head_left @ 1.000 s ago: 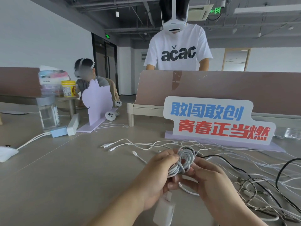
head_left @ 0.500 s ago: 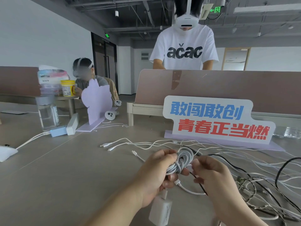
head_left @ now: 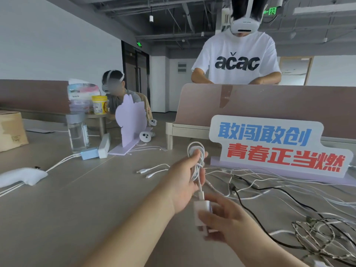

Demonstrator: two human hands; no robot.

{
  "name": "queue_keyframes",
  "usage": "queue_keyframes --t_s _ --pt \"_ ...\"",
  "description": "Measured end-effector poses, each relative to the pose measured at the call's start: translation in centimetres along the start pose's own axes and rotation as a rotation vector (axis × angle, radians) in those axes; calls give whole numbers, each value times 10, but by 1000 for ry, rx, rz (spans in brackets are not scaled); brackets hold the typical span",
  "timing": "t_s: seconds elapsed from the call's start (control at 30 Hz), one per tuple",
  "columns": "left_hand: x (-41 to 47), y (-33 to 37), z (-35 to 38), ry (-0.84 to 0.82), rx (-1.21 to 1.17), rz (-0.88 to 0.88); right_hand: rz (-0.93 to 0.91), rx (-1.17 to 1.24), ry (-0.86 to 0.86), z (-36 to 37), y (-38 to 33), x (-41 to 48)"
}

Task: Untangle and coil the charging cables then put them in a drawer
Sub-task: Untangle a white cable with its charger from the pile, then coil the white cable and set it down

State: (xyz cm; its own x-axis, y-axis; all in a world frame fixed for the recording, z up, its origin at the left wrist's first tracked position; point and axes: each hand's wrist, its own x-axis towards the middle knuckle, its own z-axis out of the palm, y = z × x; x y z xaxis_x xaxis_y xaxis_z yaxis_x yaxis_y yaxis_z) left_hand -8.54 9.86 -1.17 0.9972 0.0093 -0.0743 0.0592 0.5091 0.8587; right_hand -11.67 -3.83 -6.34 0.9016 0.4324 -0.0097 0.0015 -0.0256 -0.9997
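Nearest: right hand, dropped off the bundle, fingers curled round the dangling white adapter. Just beyond: left hand gripping the coiled white cable, lifted above the table. Coil apparently finished; drawer unseen. Farther right: tangle of cables untouched.

The coiled white cable has a smooth plastic sheath with a soft sheen, and the white charger block on its end is hard glossy plastic, blurred here. On the table, whose grey-brown top looks smooth and matt, the black cable is smooth and dull like rubber, while the braided cable wears a rough woven cloth sleeve, speckled light and dark. The sign is flat matt board printed in 2 colours. The cardboard box is plain brown and matt; the bottle is clear and shiny under a dull grey cap; the yellow tub is glossy plastic.
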Motion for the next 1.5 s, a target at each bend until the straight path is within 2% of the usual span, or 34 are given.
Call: queue_keyframes --t_s 0.1,0.27,0.4,0.7,0.8,0.93,1.03,1.17,1.33,1.4,1.5 --pt "16 22 -28 136 255 117 1 -32 200 3 -16 21" --pt "46 55 -82 141 162 140 -58 -261 251 -5 -37 86" --pt "82 66 -115 163 297 165 -122 -607 336 -7 -30 158" --pt "182 59 -174 364 840 297 -145 -911 341 -6 -3 275" --pt "200 53 -189 352 1043 297 -121 -1002 296 -9 10 292" --pt "205 40 -204 385 1210 274 -103 -985 349 -9 20 295" --pt "192 39 -205 444 1311 401 -144 -1018 462 0 19 281" --pt "157 25 -198 241 1564 345 -137 -1137 280 18 26 249" --pt "119 21 -191 182 1732 374 -123 -1074 221 26 19 205" --pt "101 22 -187 198 1781 392 -107 -1094 177 26 15 184" --pt "74 25 -178 322 1758 456 -105 -1153 171 21 9 147"
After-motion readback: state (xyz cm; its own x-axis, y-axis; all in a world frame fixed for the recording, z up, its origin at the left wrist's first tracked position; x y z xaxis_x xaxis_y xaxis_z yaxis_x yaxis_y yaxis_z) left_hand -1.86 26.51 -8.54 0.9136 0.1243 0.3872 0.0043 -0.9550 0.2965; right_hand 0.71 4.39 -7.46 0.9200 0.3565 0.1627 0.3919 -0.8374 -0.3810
